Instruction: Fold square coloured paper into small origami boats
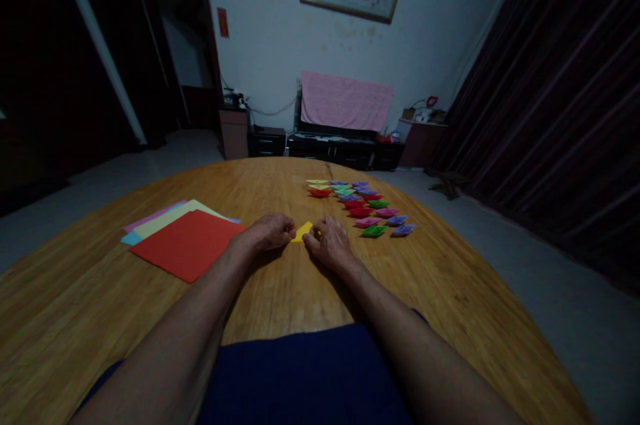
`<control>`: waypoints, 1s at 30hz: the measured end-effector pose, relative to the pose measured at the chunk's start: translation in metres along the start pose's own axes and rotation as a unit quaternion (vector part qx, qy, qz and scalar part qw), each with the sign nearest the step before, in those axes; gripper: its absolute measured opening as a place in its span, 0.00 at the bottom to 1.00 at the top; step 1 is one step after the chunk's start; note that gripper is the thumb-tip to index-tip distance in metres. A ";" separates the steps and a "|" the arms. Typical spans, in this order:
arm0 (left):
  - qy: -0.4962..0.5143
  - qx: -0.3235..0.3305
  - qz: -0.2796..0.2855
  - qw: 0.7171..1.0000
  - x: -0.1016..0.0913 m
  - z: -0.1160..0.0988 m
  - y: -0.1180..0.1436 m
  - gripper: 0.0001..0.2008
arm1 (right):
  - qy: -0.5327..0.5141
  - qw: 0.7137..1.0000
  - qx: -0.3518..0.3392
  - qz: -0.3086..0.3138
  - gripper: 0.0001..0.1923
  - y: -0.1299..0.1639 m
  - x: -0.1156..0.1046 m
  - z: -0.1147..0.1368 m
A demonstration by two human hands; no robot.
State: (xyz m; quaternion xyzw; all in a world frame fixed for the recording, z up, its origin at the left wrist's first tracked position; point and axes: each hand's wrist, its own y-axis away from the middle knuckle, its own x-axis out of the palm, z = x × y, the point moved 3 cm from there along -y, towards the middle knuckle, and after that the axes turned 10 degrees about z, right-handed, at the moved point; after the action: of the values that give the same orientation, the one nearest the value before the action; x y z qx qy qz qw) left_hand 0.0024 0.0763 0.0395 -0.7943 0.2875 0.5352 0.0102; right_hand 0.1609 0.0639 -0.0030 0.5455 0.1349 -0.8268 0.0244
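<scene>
A small yellow piece of folded paper [303,232] lies on the wooden table between my two hands, its top coming to a point. My left hand [273,231] is closed, with thumb and fingers pinching its left end. On the other side, my right hand [330,240] has its fingers curled onto the paper's right end. The fingers cover both ends of the paper. To the right stand several folded paper boats, among them a green paper boat [375,231] and an orange paper boat [320,192].
A stack of coloured sheets, with a red sheet [193,245] on top, lies left of my left forearm. The round wooden table [280,305] curves away on both sides. Beyond it stands a low black cabinet [330,150] with a pink cloth [345,102] above.
</scene>
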 end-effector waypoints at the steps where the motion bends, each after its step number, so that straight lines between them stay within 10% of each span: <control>1: 0.005 -0.002 0.001 1.000 0.000 0.000 0.000 0.08 | -0.001 1.000 -0.003 0.005 0.07 0.000 0.000 -0.001; 30: -0.041 -0.103 -0.023 0.994 0.006 -0.011 -0.010 0.11 | -0.037 0.998 -0.047 0.026 0.08 -0.002 0.000 -0.015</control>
State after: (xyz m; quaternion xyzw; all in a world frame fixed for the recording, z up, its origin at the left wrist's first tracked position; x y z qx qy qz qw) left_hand 0.0177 0.0784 0.0365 -0.7750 0.2122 0.5934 -0.0478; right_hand 0.1737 0.0692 -0.0078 0.5160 0.1585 -0.8383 0.0767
